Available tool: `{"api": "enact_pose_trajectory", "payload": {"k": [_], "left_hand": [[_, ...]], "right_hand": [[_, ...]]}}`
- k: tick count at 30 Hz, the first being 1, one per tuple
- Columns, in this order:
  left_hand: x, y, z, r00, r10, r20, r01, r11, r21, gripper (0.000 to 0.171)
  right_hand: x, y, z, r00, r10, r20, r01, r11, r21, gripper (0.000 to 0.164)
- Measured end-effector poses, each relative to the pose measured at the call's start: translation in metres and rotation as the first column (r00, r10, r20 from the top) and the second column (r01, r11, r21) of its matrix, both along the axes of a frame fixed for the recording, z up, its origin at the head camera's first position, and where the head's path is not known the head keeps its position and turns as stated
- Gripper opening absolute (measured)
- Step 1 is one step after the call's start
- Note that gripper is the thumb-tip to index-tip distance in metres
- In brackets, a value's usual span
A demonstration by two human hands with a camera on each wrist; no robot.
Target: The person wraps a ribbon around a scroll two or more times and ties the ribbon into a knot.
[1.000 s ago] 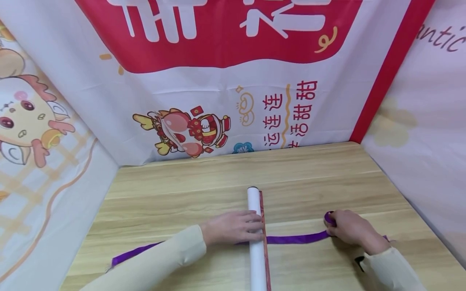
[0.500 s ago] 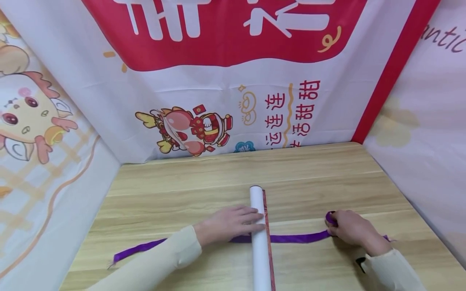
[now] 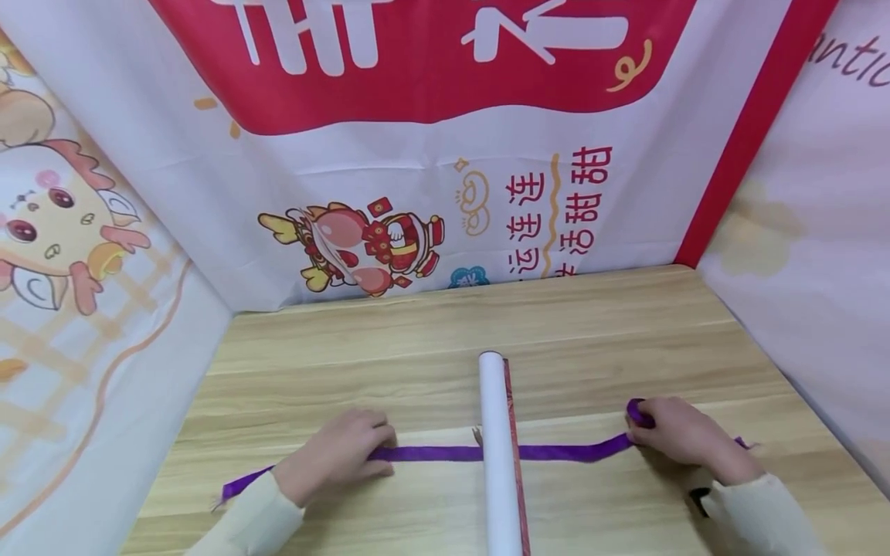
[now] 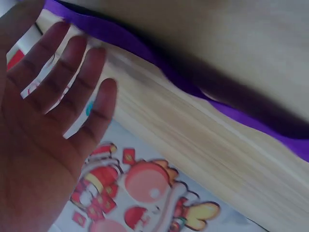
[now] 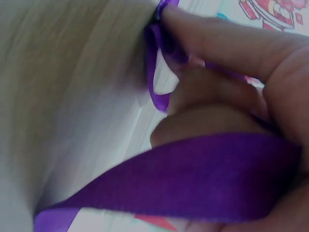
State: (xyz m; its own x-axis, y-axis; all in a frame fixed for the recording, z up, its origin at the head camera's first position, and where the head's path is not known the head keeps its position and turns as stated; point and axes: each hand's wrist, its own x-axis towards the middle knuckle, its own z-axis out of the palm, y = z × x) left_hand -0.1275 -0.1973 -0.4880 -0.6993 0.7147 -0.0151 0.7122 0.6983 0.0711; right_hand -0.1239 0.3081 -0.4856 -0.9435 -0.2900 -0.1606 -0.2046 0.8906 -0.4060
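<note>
A long purple ribbon [image 3: 441, 454] runs across the wooden table and passes beneath a white paper roll [image 3: 497, 463] with a red strip along its right side. My right hand [image 3: 677, 432] pinches the ribbon right of the roll, a loop standing up between thumb and fingers. In the right wrist view a band of ribbon [image 5: 193, 179] also crosses the palm under the curled fingers. Left of the roll, my left hand [image 3: 341, 455] reaches over the ribbon, fingertips right at it. The left wrist view shows its fingers [image 4: 94, 72] loosely extended, apart from the thumb, beside the ribbon [image 4: 116, 36].
The wooden tabletop [image 3: 389, 340] ends at a printed cloth backdrop [image 3: 389, 170], with more printed cloth on both sides. A small brown piece [image 3: 477, 435] shows at the roll's left edge. One frayed ribbon end lies at the left, another beyond my right wrist.
My left hand has left the white roll and moved left onto the ribbon. My right hand keeps its pinch, almost in place. The roll stays on the table.
</note>
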Motion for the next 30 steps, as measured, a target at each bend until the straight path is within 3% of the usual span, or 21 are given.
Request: {"api": "enact_pose_trajectory", "payload": {"k": [4,8,11,14,16,18,20,23,25,28,30], "left_hand": [[0.008,-0.015,-0.001,0.993,0.073,0.090,-0.078,0.996,0.045,0.016],[0.012,-0.027,0.002,0.970,0.130,0.206,-0.157,0.980,0.120,0.014],[0.015,-0.030,0.011,0.940,0.128,0.317,-0.201,0.957,0.209,0.017],[0.017,-0.026,0.026,0.896,0.057,0.440,-0.223,0.915,0.335,0.021],[0.019,-0.017,0.038,0.853,-0.014,0.522,-0.242,0.875,0.419,0.023],[0.020,-0.006,0.051,0.797,-0.057,0.601,-0.289,0.837,0.464,0.023],[0.020,0.009,0.064,0.723,-0.089,0.685,-0.362,0.796,0.485,0.024],[0.016,0.035,0.082,0.595,-0.102,0.797,-0.502,0.727,0.468,0.029],[0.013,0.053,0.091,0.525,-0.126,0.842,-0.574,0.678,0.459,0.032],[0.007,0.076,0.103,0.458,-0.173,0.872,-0.640,0.617,0.458,0.038],[0.003,0.090,0.111,0.432,-0.219,0.875,-0.658,0.587,0.472,0.042]], "right_hand": [[0.003,0.010,0.004,1.000,-0.009,0.007,0.009,0.998,-0.057,0.020],[0.007,0.013,0.010,1.000,-0.014,-0.021,0.012,0.997,-0.073,0.025],[0.012,0.012,0.015,1.000,-0.022,-0.015,0.020,0.996,-0.083,0.028],[0.018,0.011,0.017,1.000,-0.021,-0.005,0.020,0.996,-0.083,0.025],[0.021,0.011,0.018,1.000,-0.016,-0.012,0.015,0.997,-0.081,0.024],[0.024,0.011,0.018,1.000,-0.009,-0.026,0.007,0.997,-0.077,0.024],[0.026,0.012,0.017,1.000,-0.008,-0.025,0.006,0.997,-0.076,0.026],[0.028,0.012,0.014,1.000,-0.001,-0.017,-0.001,0.997,-0.072,0.028],[0.030,0.012,0.013,1.000,0.000,-0.016,-0.001,0.998,-0.068,0.028],[0.033,0.011,0.012,1.000,-0.005,-0.008,0.005,0.998,-0.059,0.031],[0.035,0.012,0.012,1.000,-0.018,0.017,0.019,0.998,-0.063,0.033]]}}
